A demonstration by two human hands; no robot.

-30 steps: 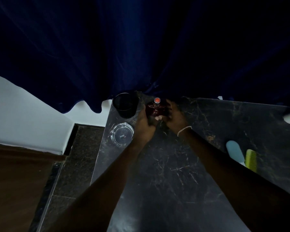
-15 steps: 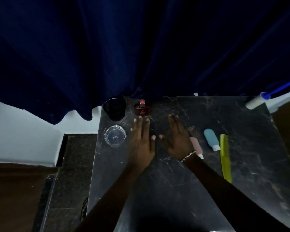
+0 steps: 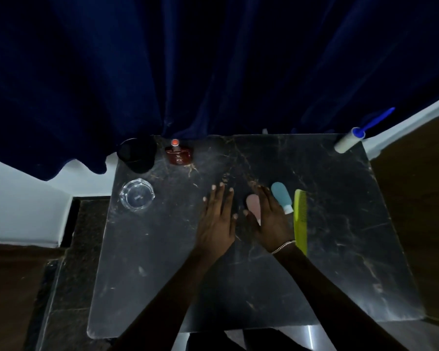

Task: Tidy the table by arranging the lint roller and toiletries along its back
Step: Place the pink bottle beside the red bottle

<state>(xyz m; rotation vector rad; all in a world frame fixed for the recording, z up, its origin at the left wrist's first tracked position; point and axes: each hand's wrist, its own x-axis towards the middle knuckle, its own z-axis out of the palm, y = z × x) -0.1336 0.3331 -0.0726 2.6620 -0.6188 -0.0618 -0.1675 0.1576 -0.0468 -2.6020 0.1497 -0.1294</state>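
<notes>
Dark marbled counter (image 3: 162,262) before a navy curtain (image 3: 213,59). Along the back edge: black cup (image 3: 137,155), red perfume bottle (image 3: 178,156), and, at the far right corner, lint roller (image 3: 347,142) with blue handle. Glass ashtray (image 3: 136,195) near the left edge. Left hand (image 3: 217,224) flat, fingers spread, empty. Right hand (image 3: 270,221) over a pink bottle (image 3: 253,205), thumb beside it; grip unclear. Teal bottle (image 3: 282,197) and green comb (image 3: 300,219) just right of it.

The white lint roller (image 3: 346,143) with a blue handle lies at the table's back right corner. A dark red perfume bottle (image 3: 178,155) stands by the back edge. A pink tube (image 3: 253,205), a teal tube (image 3: 282,197) and a yellow-green comb (image 3: 300,219) lie mid-table.
</notes>
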